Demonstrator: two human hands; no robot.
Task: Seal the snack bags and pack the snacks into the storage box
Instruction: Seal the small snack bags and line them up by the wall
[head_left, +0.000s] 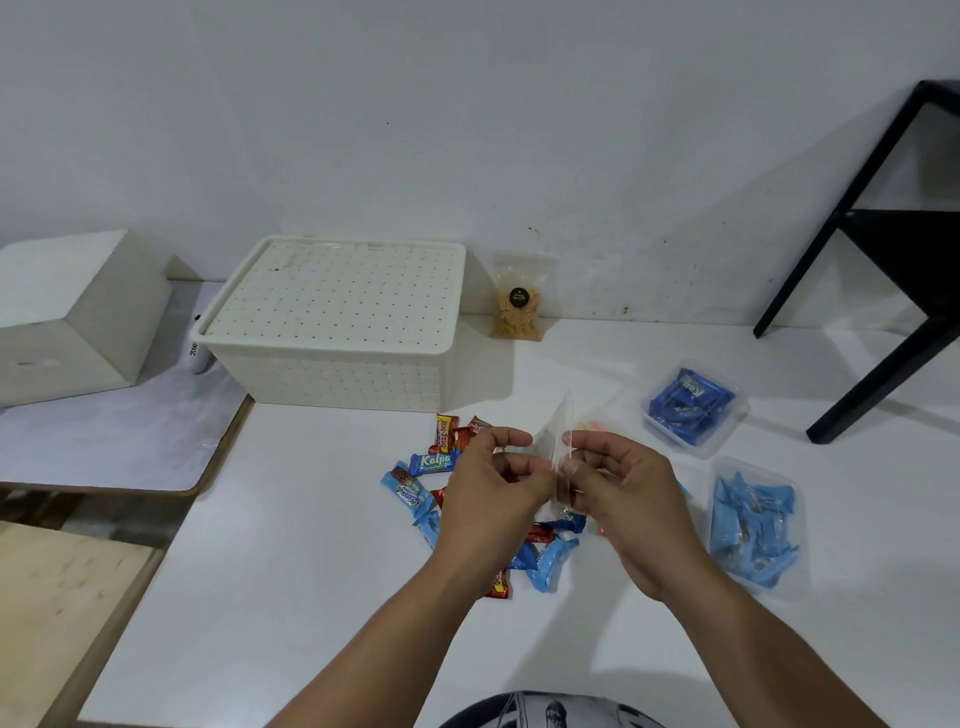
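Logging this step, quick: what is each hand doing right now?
Left hand: fingers pinched on the small clear plastic snack bag.
Right hand: fingers pinched on the same bag.

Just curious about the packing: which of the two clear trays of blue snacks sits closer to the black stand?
The farther clear tray, holding darker blue packets, sits closer to the black stand. The nearer tray holds light blue packets.

Bare sleeveless forearms, left hand (488, 486), right hand (618, 486), unadorned.

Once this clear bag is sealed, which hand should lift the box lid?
Left, probably. The left hand is nearer the lidded storage box at far left; the right hand can keep pinching the clear bag.
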